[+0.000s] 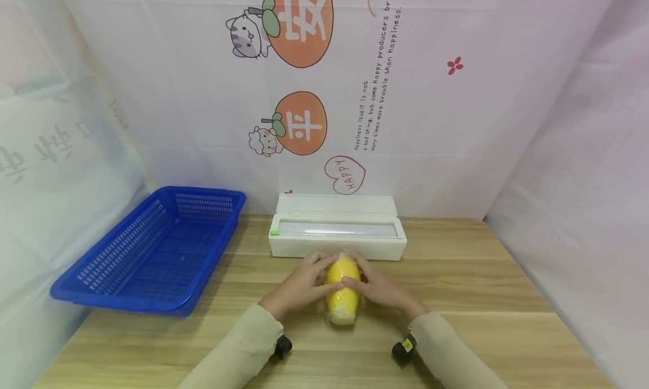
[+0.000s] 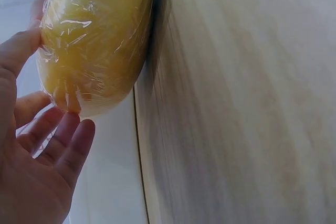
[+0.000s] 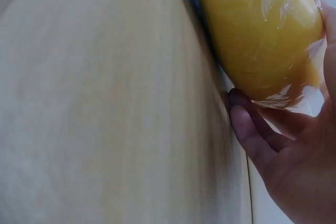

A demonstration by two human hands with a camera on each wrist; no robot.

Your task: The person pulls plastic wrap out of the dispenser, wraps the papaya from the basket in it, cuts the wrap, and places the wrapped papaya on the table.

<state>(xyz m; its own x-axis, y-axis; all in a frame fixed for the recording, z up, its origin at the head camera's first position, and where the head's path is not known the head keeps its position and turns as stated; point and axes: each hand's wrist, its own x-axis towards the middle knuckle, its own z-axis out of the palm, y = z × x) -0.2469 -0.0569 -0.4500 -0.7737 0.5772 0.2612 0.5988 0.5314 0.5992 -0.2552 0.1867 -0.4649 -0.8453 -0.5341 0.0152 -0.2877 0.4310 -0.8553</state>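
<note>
A yellow, oblong, fruit-like thing (image 1: pixel 343 305) in crinkled clear plastic wrap lies lengthwise near the table's middle. My left hand (image 1: pixel 300 283) holds its left side, thumb on top and fingers about the far end. From the right, my right hand (image 1: pixel 381 287) holds it with the thumb across the top. Shiny folds of film cover the yellow thing (image 2: pixel 94 40) in the left wrist view, where some left fingertips touch its end. Just beyond the hands stands a white cling film dispenser (image 1: pixel 337 248), its lid raised and a film roll visible inside.
A blue plastic basket (image 1: pixel 174 259) with slotted walls stands on the left of the wooden table (image 1: pixel 466 299). White printed cloth (image 1: pixel 431 124) hangs behind the table and along both sides. The dispenser sits close to the back cloth.
</note>
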